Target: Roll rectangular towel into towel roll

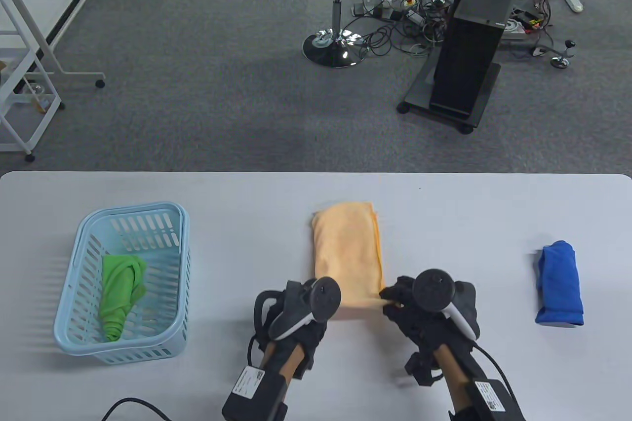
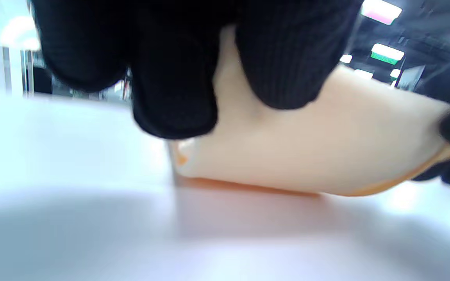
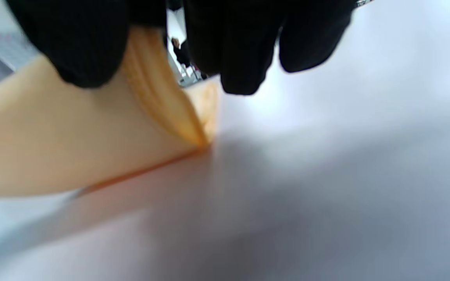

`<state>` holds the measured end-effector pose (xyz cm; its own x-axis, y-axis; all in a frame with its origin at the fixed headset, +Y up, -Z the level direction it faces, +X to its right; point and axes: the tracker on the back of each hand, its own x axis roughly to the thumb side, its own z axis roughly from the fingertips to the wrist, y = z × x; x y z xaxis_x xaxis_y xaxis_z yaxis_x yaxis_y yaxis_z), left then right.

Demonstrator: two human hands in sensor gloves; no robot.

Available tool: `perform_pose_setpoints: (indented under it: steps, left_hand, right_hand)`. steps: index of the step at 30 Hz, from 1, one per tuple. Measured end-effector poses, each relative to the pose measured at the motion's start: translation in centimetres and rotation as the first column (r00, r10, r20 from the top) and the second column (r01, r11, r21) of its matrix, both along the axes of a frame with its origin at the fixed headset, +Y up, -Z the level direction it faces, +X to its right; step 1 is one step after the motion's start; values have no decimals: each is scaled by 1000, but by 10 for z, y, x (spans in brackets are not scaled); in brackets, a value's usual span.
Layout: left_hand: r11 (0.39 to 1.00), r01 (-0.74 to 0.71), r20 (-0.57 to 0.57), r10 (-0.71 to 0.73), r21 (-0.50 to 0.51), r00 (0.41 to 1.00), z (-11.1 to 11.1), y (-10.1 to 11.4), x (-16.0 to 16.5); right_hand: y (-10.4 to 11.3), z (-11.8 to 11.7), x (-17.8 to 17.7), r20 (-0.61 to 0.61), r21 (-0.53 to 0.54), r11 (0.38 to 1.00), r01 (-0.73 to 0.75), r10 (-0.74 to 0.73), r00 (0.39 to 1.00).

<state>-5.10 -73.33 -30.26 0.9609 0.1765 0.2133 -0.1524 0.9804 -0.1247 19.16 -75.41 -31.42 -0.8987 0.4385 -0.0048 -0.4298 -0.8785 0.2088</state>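
**Near edge lifted, first turn of the roll about to begin**

The counter point(image 1: 247, 204) carries a blue basket point(image 1: 74, 263) at the left; in the middle lies the orange towel point(image 1: 348, 248), folded into a long rectangle; a blue roll point(image 1: 560, 285) lies well apart at the right. The left hand point(image 1: 296, 312) and right hand point(image 1: 427, 305) each pinch a near corner of the towel, raised off the counter; both grips are clenched on cloth. Next, I judge, the edge must curl forward evenly, both hands together.

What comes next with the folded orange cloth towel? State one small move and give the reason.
Probably curl the lifted near edge forward to start the first tight turn. Both the left hand and right hand grip the near corners of the folded orange cloth towel, that edge is raised off the grey table, and no roll exists yet.
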Motion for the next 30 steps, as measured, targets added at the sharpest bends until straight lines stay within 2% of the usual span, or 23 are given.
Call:
perform_pose_setpoints:
  steps: [2,4,7,9,12,15,16,19,21,23,27,30]
  left_hand:
    - [1000,-12,-11,12,-11,1000,14,-12,-2]
    - [998,23,-19,-24,-53,1000,24,-15,-6]
    - [999,19,-30,-20,-36,999,34,-16,-10]
    - [999,-6,-42,4,-51,999,37,-17,-13]
    - [997,-47,-59,43,-67,997,39,-20,-16]
    - [990,-115,-79,109,-79,991,38,-21,-23]
    - [986,-149,-89,142,-75,986,38,-22,-26]
    - [976,-196,-101,186,-99,977,37,-19,-32]
    - [978,-197,-100,190,-64,977,38,-14,-33]
    - [982,-177,-86,171,-59,981,40,-14,-32]
    - [991,-85,-56,79,-103,995,43,-21,-28]
    - [994,-50,-52,45,-98,998,44,-21,-25]
  right_hand:
    - [-1,9,4,12,-66,997,-38,39,999]
    - [11,18,12,39,-19,997,-72,73,997]
    - [24,30,10,25,54,998,-34,33,999]
    - [19,38,-3,-77,20,1000,7,-6,997]
    - [1,46,-23,-200,-62,996,-61,47,979]
    - [-9,43,-32,-203,19,993,-115,116,972]
    - [-8,41,-31,-206,5,992,-126,125,971]
    - [-6,39,-23,-136,98,991,-89,102,985]
    - [-8,37,-16,-153,41,993,-108,113,982]
    - [-8,36,-10,-136,79,991,-111,121,983]
    - [-10,37,-6,-142,23,995,-94,96,985]
    - [-12,38,-9,-165,8,985,-173,171,971]
